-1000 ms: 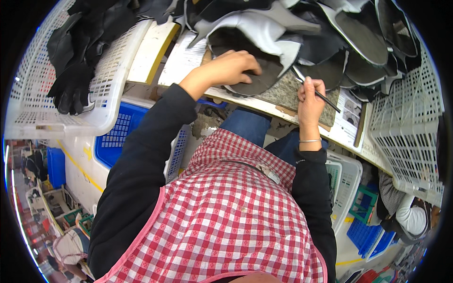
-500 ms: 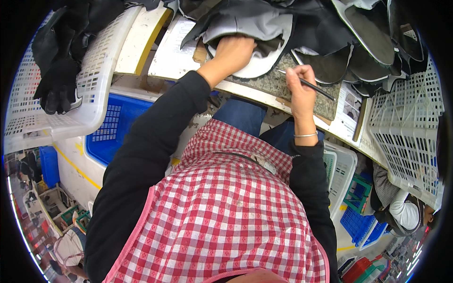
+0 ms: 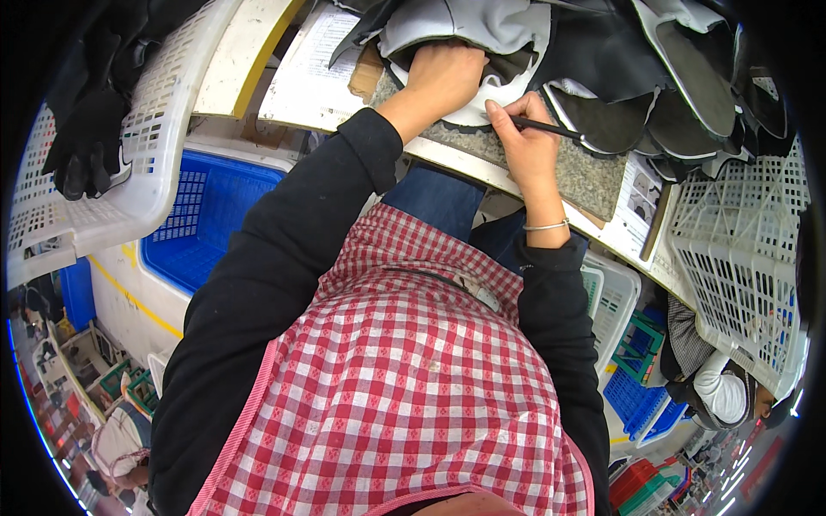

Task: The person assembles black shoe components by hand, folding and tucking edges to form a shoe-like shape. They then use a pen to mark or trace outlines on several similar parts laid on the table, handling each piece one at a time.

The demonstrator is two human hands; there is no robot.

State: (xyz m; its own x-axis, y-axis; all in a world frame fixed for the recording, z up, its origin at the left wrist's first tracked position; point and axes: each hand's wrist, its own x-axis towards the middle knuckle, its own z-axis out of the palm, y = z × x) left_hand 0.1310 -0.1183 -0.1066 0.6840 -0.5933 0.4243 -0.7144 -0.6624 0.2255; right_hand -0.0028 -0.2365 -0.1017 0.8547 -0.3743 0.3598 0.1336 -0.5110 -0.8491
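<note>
A shoe upper [image 3: 516, 26], its pale grey-white lining outward and a dark opening in its middle, lies on the work table. My left hand [image 3: 449, 79] is closed at that opening, gripping the piece; its fingertips are hidden in the fold. Between the thumb and fingers of my right hand [image 3: 527, 142] is a thin black pen [image 3: 551, 128], its tip end close to the lower edge of the lining. Under both hands is a grey speckled slab [image 3: 594, 182]. More black uppers [image 3: 598, 56] with pale edges are heaped just to the right.
A white basket [image 3: 163, 163] with black pieces [image 3: 90, 146] stands at left, a blue crate [image 3: 215, 249] below it. Printed sheets [image 3: 314, 73] and a brown block [image 3: 366, 72] lie on the table. Another white basket [image 3: 731, 258] is at right, near a person [image 3: 723, 387].
My right hand with the pen has moved left, up to the lining's lower edge. My left hand and the upper sit slightly farther right and higher in view, which has itself shifted.
</note>
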